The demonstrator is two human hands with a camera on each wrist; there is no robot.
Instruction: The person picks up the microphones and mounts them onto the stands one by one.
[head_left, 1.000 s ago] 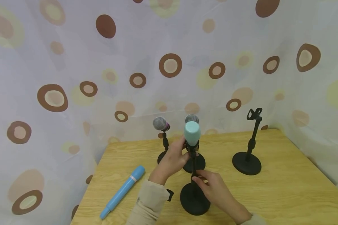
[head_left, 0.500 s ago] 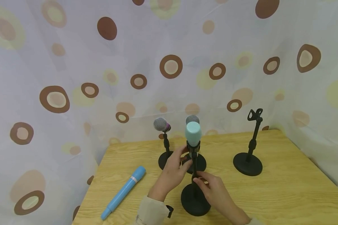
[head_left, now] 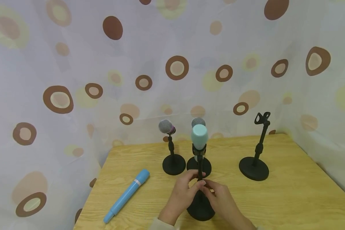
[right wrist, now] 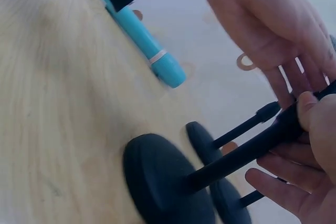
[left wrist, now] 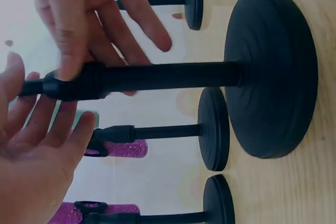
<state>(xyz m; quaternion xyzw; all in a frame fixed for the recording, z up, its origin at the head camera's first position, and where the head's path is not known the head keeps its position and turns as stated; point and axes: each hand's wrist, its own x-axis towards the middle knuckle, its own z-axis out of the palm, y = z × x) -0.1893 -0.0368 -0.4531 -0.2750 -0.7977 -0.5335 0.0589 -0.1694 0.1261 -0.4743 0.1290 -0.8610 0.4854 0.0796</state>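
Note:
Nearest me stands a black microphone stand with a round base. A pale teal microphone sits in the clip at its top. My left hand holds the pole around its middle, thumb in front and fingers behind. From the other side, my right hand pinches the thick collar, with its thumb on the collar. The two hands' fingertips meet closely at this spot. Behind it, a second stand holds a microphone with a silver mesh head, partly hidden.
A stand with a silver-headed, purple-banded microphone is at the back left. To the right stands a microphone stand with a bare clip. A long blue marker-shaped object lies on the wooden table at left. A patterned curtain hangs behind.
My left hand has moved down from just below the teal microphone's clip to the pole's middle, beside my right hand. The right hand keeps its hold on the collar.

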